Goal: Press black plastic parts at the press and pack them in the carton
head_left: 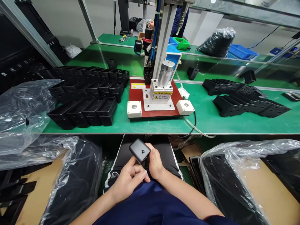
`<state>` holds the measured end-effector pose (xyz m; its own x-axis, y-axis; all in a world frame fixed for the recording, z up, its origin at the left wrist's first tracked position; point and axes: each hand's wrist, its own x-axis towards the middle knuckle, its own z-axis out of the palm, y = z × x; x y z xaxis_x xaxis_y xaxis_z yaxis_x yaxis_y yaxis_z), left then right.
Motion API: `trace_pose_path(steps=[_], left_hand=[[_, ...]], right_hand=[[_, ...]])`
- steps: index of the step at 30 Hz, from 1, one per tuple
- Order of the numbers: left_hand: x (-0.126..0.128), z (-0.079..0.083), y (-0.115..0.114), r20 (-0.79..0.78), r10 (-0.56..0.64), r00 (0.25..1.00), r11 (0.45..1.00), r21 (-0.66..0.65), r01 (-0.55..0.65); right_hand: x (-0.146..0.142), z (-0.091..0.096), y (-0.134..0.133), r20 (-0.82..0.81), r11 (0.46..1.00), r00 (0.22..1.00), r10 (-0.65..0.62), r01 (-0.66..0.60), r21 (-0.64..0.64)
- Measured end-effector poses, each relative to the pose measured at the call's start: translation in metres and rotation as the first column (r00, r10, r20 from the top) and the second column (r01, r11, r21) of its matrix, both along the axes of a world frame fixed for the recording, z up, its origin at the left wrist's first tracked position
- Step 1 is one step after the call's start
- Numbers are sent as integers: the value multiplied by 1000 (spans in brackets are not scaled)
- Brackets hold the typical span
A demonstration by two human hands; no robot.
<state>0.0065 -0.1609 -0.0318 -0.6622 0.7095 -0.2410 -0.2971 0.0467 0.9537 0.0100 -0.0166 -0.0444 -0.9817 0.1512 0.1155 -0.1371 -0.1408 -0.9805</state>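
On our side of the red-based machine, our left hand and right hand together hold the black housing, best gripped gently with its round hole uncovered.

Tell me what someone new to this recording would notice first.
The silver machine on its red base stands out first, mid-table, with a yellow warning label on its front. Black boxes crowd the green table to its left and right. Below the table's near edge, the right hand holds a small black piece with a round hole, the left hand beneath it.
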Motion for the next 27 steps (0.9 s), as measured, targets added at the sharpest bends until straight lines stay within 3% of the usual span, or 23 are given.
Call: trace_pose_path(steps=[11, 21, 27], left_hand=[[-2, 9, -2, 20, 11, 1000, 1000, 12, -11], [-1, 10, -1, -17, 24, 1000, 999, 32, -24], [-4, 13, 1, 37, 128, 991, 989, 68, -130]], right_hand=[[-2, -2, 1, -62, 995, 997, -36, 42, 95], [-2, -3, -2, 4, 995, 997, -74, 74, 72], [-3, -11, -1, -63, 993, 997, -44, 51, 111]])
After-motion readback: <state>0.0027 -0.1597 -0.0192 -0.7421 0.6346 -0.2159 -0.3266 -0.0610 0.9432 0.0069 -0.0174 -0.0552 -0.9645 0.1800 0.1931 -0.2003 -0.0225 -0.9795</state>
